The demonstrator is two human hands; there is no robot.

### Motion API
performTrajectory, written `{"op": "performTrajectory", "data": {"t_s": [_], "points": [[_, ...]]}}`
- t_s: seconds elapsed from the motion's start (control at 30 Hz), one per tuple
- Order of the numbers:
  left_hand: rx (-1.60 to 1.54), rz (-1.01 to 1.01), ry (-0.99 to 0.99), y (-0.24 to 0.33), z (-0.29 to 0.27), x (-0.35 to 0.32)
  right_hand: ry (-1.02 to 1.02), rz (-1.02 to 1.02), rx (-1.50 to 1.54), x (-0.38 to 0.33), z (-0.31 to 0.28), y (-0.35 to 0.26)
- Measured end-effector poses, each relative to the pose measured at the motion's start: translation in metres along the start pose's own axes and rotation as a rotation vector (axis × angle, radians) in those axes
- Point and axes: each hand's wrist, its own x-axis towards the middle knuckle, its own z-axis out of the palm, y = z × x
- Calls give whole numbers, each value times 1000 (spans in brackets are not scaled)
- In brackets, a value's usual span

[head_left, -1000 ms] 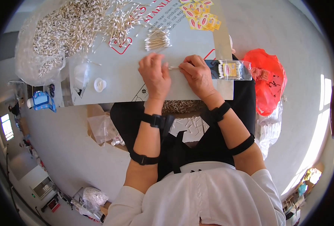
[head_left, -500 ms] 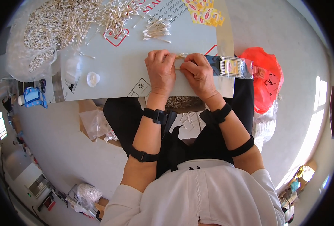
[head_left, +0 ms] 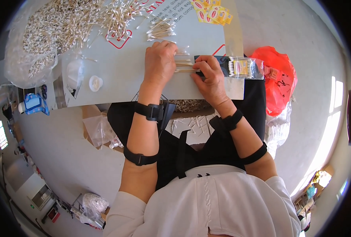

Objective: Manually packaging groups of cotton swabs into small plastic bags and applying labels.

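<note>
My left hand [head_left: 159, 62] is over the grey sheet, fingers bent down and closed, their tips hidden. Loose cotton swabs [head_left: 182, 54] stick out beside its fingertips. To the right, my right hand [head_left: 211, 79] has its fingers curled. Its thumb and forefinger pinch the end of a cotton swab [head_left: 186, 71] that points toward the left hand. Just beyond the right hand lies a clear packet [head_left: 240, 68] with a dark end, holding a row of swabs and a yellow label. A small heap of swabs [head_left: 161, 30] lies past the left hand.
A large pile of swabs [head_left: 57, 27] spills from a clear bag at the far left. Yellow labels [head_left: 213, 12] lie at the back right. A small white cup [head_left: 96, 83] stands near the left edge. A red plastic bag [head_left: 276, 81] hangs right of the table [head_left: 120, 75].
My left hand has moved away from the right hand, up and to the left, widening the space between them. Swabs now show in that space. The right hand has barely moved.
</note>
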Motion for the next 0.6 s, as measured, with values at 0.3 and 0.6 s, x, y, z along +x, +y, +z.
{"op": "performTrajectory", "data": {"t_s": [0.3, 0.6], "points": [[-351, -369, -170, -9, -20, 16, -31, -65, -16, 3, 4, -5], [-186, 0, -151, -50, 5, 14, 132, -183, -70, -5, 15, 24]]}}
